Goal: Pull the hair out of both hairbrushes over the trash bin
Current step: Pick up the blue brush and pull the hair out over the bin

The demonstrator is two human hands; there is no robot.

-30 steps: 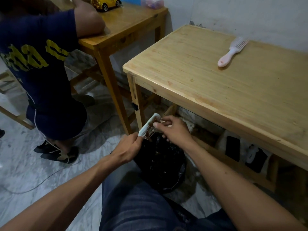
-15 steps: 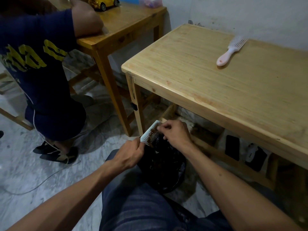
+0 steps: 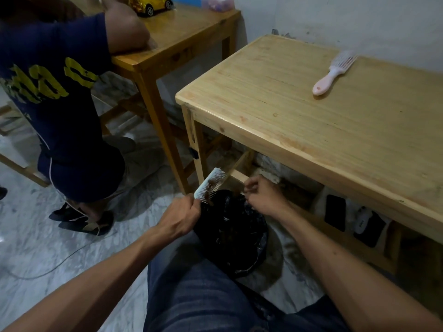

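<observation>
Head view, looking down and forward, takes in two wooden tables. One pale wooden table (image 3: 335, 130) with a bare top fills the right side, its near left corner standing just above the work area; one darker orange-brown wooden table (image 3: 182, 44) stands behind and to the left of it, with a narrow gap of floor between the two. A second person in a dark blue shirt with yellow lettering (image 3: 48, 92) leans on that darker table, taking up the left side of the room. Grey marbled floor (image 3: 36, 248) lies open at lower left, crossed by one thin pale cable.

One round trash bin lined with a black plastic bag (image 3: 230, 236) sits on the floor between the wearer's denim-clad knee (image 3: 196, 295) and the pale table's leg, close to both.

Two hairbrushes are visible. One white flat plastic hairbrush with short bristles (image 3: 209, 185) is tilted over the bin's far rim, bristles facing right, with dark hair among them. The left hand (image 3: 178, 219) is clenched around its handle end. The right hand (image 3: 263, 200) is just beside the brush and apart from it, over the bin, fingers curled together; whether they pinch a tuft of hair cannot be told. One pink-handled plastic hairbrush with white prongs (image 3: 333, 73) lies flat on the pale table's far side, well apart from every edge but the back one.

One yellow toy car (image 3: 149, 4) stands on the darker table.
</observation>
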